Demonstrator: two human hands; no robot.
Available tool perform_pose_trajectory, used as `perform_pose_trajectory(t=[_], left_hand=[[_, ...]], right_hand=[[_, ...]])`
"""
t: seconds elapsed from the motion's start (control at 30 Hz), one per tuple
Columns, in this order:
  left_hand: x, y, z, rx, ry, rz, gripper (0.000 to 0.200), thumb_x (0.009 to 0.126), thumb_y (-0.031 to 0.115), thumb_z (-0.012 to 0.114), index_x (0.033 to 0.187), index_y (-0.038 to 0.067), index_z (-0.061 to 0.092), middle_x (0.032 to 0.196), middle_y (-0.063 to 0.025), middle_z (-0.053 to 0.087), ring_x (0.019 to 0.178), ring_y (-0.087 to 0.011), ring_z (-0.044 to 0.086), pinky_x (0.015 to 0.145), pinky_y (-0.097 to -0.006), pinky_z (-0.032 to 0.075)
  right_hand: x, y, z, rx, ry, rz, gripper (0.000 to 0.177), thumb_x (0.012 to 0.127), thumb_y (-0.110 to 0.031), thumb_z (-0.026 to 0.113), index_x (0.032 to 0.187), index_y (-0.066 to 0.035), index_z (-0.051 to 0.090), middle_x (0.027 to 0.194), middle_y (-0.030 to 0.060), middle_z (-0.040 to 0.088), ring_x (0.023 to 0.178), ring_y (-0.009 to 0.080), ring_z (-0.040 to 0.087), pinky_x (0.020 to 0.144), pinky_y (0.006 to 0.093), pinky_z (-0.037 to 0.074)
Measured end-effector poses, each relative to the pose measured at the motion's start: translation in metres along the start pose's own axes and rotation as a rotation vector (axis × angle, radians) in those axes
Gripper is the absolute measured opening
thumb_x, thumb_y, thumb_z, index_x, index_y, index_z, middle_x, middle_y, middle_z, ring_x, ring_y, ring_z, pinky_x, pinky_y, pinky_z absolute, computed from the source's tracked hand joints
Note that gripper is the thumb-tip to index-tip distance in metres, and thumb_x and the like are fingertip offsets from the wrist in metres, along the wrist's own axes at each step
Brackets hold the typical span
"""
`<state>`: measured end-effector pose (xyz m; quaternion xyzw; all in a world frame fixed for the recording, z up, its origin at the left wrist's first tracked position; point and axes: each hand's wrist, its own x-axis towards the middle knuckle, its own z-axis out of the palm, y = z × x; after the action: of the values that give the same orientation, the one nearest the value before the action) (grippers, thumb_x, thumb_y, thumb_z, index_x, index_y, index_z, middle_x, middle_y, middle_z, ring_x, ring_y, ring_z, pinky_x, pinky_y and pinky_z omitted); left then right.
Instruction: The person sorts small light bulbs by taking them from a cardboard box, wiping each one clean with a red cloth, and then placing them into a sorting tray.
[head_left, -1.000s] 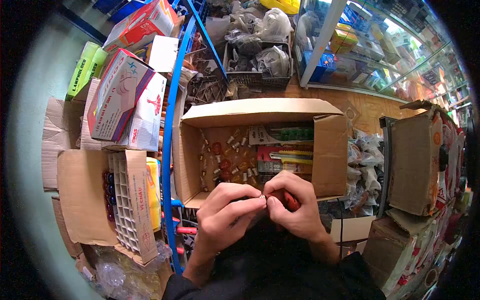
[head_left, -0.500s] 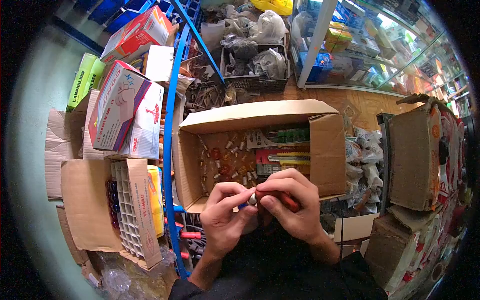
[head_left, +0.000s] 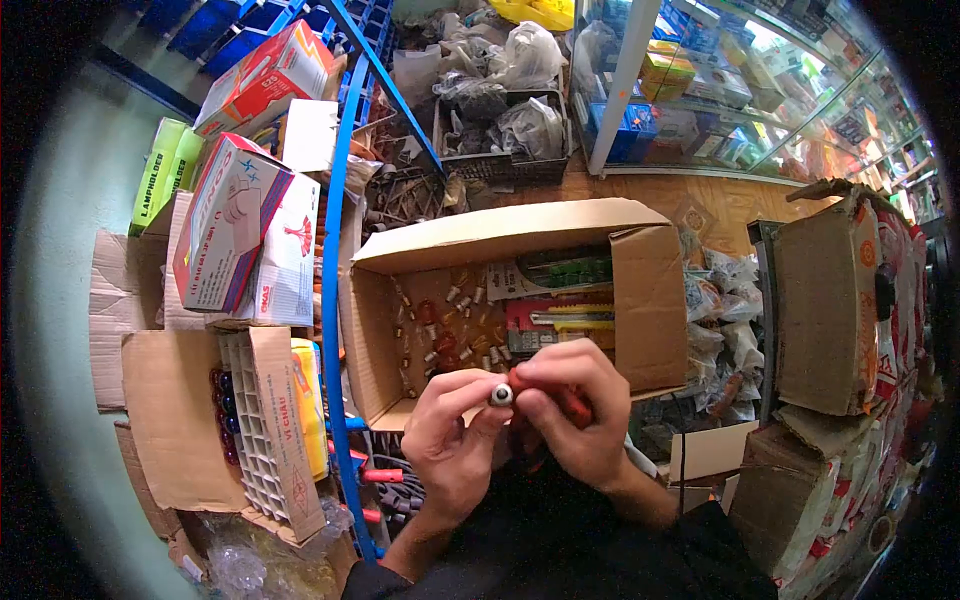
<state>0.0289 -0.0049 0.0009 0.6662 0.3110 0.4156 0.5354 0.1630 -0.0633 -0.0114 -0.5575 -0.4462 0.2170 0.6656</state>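
Observation:
My left hand [head_left: 456,430] pinches a small light bulb [head_left: 501,395], its round metal base facing up toward me and its glass hidden by the fingers. Close beside it, my right hand [head_left: 580,410] is closed on a reddish cloth [head_left: 572,403] that bunches under the fingers and touches the bulb's side. Just beyond both hands stands an open cardboard box [head_left: 647,300]. Inside lie several small loose bulbs [head_left: 446,340], clear and amber, next to a carded pack with green handles [head_left: 565,270] and a yellow cutter knife in its pack [head_left: 575,320].
A blue metal frame [head_left: 338,250] runs up on the left. Past it are a glove box [head_left: 235,220] and a divided carton [head_left: 285,430] with dark bulbs. A glass cabinet [head_left: 700,100] stands at the back right; bags [head_left: 735,300] and cartons [head_left: 820,310] line the right.
The bulb has turned so its metal base now points at me; the blue glass seen before is hidden. Both hands stay close together, and the view has shifted slightly.

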Motion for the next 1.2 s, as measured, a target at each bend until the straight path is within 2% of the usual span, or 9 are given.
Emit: perform_pose_trajectory(t=[0.1, 0.23, 0.37, 0.47, 0.57, 0.7, 0.83, 1.0, 1.2], left_hand=[[0.005, 0.003, -0.002, -0.046, 0.038, -0.159, 0.021, 0.091, 0.005, 0.068, 0.109, -0.004, 0.065, 0.106, -0.0130, 0.064, 0.097, -0.0208, 0.062, 0.087, -0.0300, 0.049], [-0.010, 0.003, 0.004, 0.051, -0.066, -0.073, 0.019, 0.093, 0.007, 0.066, 0.109, -0.004, 0.064, 0.107, -0.0120, 0.064, 0.097, -0.0190, 0.061, 0.088, -0.0303, 0.048], [-0.006, 0.003, 0.005, -0.030, 0.052, -0.206, 0.022, 0.098, 0.013, 0.062, 0.111, -0.004, 0.062, 0.108, -0.0094, 0.063, 0.098, -0.0155, 0.060, 0.088, -0.0277, 0.047], [-0.001, 0.001, 0.002, -0.155, 0.103, -0.286, 0.026, 0.100, 0.016, 0.059, 0.115, -0.005, 0.062, 0.108, -0.0077, 0.063, 0.099, -0.0126, 0.060, 0.088, -0.0255, 0.047], [-0.004, 0.001, 0.002, -0.203, 0.107, -0.341, 0.029, 0.098, 0.011, 0.062, 0.122, -0.006, 0.061, 0.109, -0.0081, 0.063, 0.099, -0.0127, 0.060, 0.089, -0.0263, 0.048], [0.001, 0.003, 0.001, -0.112, -0.024, -0.159, 0.041, 0.090, -0.002, 0.068, 0.130, -0.006, 0.058, 0.113, -0.0089, 0.062, 0.102, -0.0147, 0.062, 0.093, -0.0278, 0.049], [0.006, 0.007, -0.006, -0.218, 0.089, -0.363, 0.037, 0.092, 0.003, 0.067, 0.127, -0.005, 0.060, 0.116, -0.0118, 0.065, 0.105, -0.0148, 0.061, 0.094, -0.0271, 0.047], [-0.005, -0.006, -0.003, -0.296, 0.019, -0.336, 0.038, 0.091, 0.002, 0.068, 0.127, -0.007, 0.059, 0.116, -0.0110, 0.064, 0.109, -0.0159, 0.060, 0.097, -0.0277, 0.046], [-0.004, -0.003, -0.010, -0.372, -0.133, -0.379, 0.043, 0.087, -0.006, 0.070, 0.128, -0.006, 0.059, 0.115, -0.0085, 0.062, 0.111, -0.0173, 0.061, 0.097, -0.0288, 0.047]], right_hand=[[-0.003, 0.002, 0.002, -0.090, -0.017, -0.119, 0.028, 0.075, -0.007, 0.081, 0.102, -0.009, 0.072, 0.094, 0.0093, 0.069, 0.082, 0.0242, 0.066, 0.073, 0.0332, 0.052], [0.004, -0.004, -0.002, -0.066, 0.113, -0.072, 0.029, 0.073, -0.008, 0.083, 0.100, -0.010, 0.071, 0.093, 0.0077, 0.070, 0.084, 0.0234, 0.066, 0.074, 0.0328, 0.052], [0.000, 0.001, 0.002, -0.121, 0.033, -0.108, 0.029, 0.072, -0.011, 0.084, 0.097, -0.012, 0.071, 0.093, 0.0042, 0.069, 0.084, 0.0225, 0.066, 0.073, 0.0328, 0.052], [0.000, 0.003, -0.001, -0.212, -0.079, -0.256, 0.028, 0.074, -0.009, 0.084, 0.098, -0.008, 0.070, 0.093, 0.0090, 0.067, 0.081, 0.0233, 0.066, 0.070, 0.0315, 0.052], [0.005, 0.003, -0.004, -0.188, -0.072, -0.192, 0.027, 0.073, -0.010, 0.084, 0.097, -0.011, 0.071, 0.094, 0.0051, 0.068, 0.082, 0.0228, 0.066, 0.071, 0.0326, 0.051], [0.009, 0.004, -0.005, -0.106, -0.004, -0.108, 0.025, 0.076, -0.010, 0.082, 0.099, -0.010, 0.071, 0.095, 0.0070, 0.068, 0.082, 0.0232, 0.066, 0.071, 0.0329, 0.053], [0.005, 0.002, -0.001, -0.103, -0.032, -0.097, 0.027, 0.075, -0.010, 0.082, 0.100, -0.010, 0.071, 0.096, 0.0068, 0.068, 0.082, 0.0234, 0.066, 0.073, 0.0326, 0.052], [0.003, 0.002, -0.005, -0.166, -0.011, -0.089, 0.027, 0.074, -0.009, 0.083, 0.098, -0.010, 0.070, 0.095, 0.0078, 0.068, 0.082, 0.0239, 0.065, 0.074, 0.0333, 0.051], [0.013, 0.000, -0.008, 0.038, -0.003, -0.018, 0.026, 0.076, -0.008, 0.082, 0.099, -0.007, 0.069, 0.094, 0.0107, 0.066, 0.084, 0.0252, 0.065, 0.073, 0.0340, 0.053]])
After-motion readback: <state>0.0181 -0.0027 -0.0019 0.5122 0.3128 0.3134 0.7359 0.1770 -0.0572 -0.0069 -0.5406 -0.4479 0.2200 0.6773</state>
